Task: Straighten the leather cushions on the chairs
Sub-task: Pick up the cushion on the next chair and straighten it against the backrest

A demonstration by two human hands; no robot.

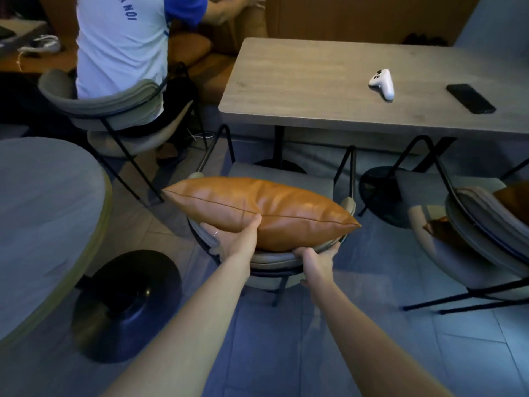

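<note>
A tan leather cushion (274,210) lies lengthwise along the curved backrest of the grey chair (269,260) in front of me. My left hand (239,239) grips the cushion's near side, thumb on its seam. My right hand (317,260) holds the cushion's lower edge where it meets the backrest top; its fingers are partly hidden underneath. A second tan cushion (512,197) leans in the grey chair on the right (481,242), with a corner poking out below the backrest.
A rectangular wooden table (329,81) beyond the chair carries a white game controller (382,83) and a black phone (471,98). A round table (43,213) with a black base (126,305) stands left. A person in a white shirt (120,44) sits at the far left.
</note>
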